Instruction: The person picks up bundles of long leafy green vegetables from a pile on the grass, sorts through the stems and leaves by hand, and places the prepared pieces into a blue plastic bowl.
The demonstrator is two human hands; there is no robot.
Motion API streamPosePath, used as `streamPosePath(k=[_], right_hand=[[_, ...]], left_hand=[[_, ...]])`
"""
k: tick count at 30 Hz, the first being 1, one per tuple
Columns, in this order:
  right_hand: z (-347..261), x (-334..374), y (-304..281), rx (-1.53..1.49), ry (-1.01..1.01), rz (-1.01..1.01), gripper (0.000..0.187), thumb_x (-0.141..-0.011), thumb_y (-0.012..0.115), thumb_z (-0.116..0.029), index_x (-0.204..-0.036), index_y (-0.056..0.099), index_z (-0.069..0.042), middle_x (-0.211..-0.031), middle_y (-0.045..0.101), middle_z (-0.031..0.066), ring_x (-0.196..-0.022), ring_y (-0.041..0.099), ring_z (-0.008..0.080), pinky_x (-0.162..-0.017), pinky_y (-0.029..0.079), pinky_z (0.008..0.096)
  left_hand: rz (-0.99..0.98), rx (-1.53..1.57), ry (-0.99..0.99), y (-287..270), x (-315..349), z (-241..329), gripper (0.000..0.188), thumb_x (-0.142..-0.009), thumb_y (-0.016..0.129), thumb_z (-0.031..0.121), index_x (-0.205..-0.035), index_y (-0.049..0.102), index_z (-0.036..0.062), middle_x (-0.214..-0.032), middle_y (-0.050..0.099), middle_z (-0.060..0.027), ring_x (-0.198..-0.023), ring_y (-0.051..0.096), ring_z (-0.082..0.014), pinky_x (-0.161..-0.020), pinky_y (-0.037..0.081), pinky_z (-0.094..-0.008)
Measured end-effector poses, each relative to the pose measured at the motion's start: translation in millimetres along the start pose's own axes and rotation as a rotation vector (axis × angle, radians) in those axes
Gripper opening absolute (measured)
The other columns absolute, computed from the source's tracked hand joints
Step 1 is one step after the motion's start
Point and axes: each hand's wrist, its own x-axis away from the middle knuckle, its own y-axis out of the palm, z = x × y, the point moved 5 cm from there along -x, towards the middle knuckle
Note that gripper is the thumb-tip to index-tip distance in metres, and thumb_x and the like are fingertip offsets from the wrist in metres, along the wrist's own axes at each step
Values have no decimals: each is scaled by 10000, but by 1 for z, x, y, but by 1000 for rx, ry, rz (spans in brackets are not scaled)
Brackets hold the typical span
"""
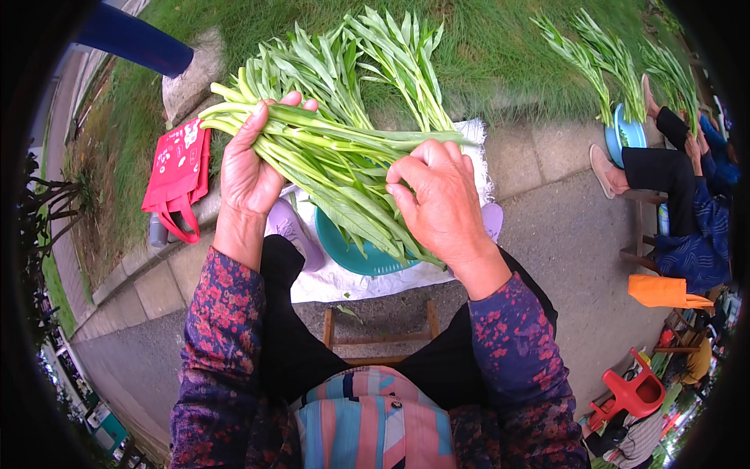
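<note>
My left hand (251, 168) is wrapped round a thick bunch of water spinach (312, 156), near its pale cut stem ends. The leafy ends slant down to the right over a teal basin (344, 248). My right hand (445, 207) is closed at the leafy side, thumb and forefinger together, on a long leaf (398, 137) that runs behind the fingers. The exact pinch point is partly hidden. Beyond the bunch, more leafy water spinach (410, 70) lies over the kerb and grass.
A white woven sheet (476, 156) lies under the basin and my purple shoes (301, 234). A red bag (178, 176) stands at the left, near a blue post (141, 43). At the right another person (672, 180) sits by a blue basin (627, 133); a red stool (633, 391) is nearer.
</note>
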Motion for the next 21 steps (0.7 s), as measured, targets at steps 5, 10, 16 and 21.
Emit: streamPosePath(k=[5,10,16,21], right_hand=[[1,5,10,-30,-25,-23,98,-685,699,-114,-727,610,-109,-694,564,44,-734,550,251,-679,383,389],[-2,7,14,90,-9,-78,105,-674,700,-126,-724,611,-100,-698,567,47,-755,552,255,-678,376,387],[-2,5,13,-14,50,-63,74,-695,669,-79,-715,599,-71,-669,585,62,-673,574,265,-627,425,381],[8,15,33,-444,301,-197,29,-773,621,-35,-761,600,-20,-662,635,99,-569,620,199,-536,481,304]], left_hand=[[23,-16,20,2,-1,-2,147,-908,533,137,-997,572,27,-1162,569,-189,-1187,463,-382,-1016,355,-541],[4,-5,20,3,0,-3,147,-907,537,143,-993,571,28,-1162,569,-187,-1188,464,-378,-1016,358,-537],[33,-62,43,2,1,0,146,-905,544,151,-995,571,39,-1163,570,-180,-1180,475,-368,-977,404,-519],[24,-108,81,4,1,-1,143,-909,542,164,-999,562,55,-1151,576,-170,-1169,489,-353,-953,426,-507]])
